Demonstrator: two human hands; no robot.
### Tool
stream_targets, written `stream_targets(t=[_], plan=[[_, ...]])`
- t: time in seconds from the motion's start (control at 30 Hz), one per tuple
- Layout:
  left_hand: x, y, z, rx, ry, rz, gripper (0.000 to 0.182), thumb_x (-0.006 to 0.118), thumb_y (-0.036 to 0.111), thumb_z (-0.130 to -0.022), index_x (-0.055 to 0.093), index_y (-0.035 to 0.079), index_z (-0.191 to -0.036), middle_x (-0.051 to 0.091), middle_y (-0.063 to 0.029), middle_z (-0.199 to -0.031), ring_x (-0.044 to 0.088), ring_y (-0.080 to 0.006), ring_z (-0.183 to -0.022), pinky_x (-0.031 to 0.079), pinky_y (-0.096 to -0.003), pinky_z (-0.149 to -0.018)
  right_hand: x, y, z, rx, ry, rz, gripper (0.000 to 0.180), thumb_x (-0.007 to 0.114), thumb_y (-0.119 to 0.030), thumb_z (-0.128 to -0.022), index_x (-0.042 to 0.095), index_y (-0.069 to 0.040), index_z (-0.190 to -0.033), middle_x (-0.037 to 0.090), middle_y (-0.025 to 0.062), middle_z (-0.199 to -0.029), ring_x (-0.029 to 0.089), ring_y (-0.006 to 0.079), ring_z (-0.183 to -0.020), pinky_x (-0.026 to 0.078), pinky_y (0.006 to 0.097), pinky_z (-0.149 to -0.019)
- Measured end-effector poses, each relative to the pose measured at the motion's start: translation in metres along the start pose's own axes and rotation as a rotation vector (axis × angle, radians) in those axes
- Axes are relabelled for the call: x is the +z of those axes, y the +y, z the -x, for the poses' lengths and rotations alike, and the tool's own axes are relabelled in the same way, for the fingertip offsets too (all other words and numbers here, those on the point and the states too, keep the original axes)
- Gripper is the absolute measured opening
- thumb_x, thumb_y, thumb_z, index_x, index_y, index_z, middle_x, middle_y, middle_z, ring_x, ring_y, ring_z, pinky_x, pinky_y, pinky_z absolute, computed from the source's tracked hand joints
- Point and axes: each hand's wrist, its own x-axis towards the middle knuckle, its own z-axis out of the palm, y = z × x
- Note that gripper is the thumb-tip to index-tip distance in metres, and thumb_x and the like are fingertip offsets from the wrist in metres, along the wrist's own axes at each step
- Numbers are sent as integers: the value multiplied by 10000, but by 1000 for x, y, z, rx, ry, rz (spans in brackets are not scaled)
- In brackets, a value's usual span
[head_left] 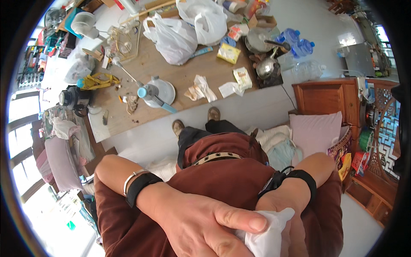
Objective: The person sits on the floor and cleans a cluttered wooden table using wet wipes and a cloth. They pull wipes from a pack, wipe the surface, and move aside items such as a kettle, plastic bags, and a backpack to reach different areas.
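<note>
Low in the view and close to the camera, my left hand (199, 221) reaches across my torso and presses a crumpled white tissue (268, 233) under its thumb. On the tissue's other side is my right hand (292, 225), against it and partly hidden by it. Both wrists wear black bands. In front of me on the wooden table lie used tissues (201, 90), an opened tissue pack (243, 78) and a yellow tissue pack (228, 53). A blue and white desk lamp (159, 93) stands near the table's front edge.
White plastic bags (173, 38) stand at the table's far side. A steel kettle (268, 68) sits at its right end beside a lidded pan (260, 40). Pink cushions (316, 133) lie on the seating at both sides. A wooden cabinet (321, 96) is at the right.
</note>
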Motion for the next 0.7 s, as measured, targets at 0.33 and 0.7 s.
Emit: stream_targets(t=[0.33,0.7], plan=[[36,29,14,90,-71,42,345,468,242,-1023,592,-42,-1174,680,-180,-1015,684,-273,-906,576,-362,-808,-22,39,11,45,-200,11,256,636,-219,-935,498,-39,-1054,535,120,-1080,526,256,-878,454,332,-760],[58,62,25,192,-164,-22,354,465,177,-1015,556,-96,-1221,654,-240,-1088,668,-324,-977,569,-406,-849,-41,97,19,86,-199,-43,313,630,-204,-935,468,-30,-1138,528,134,-1138,523,272,-955,437,349,-824]])
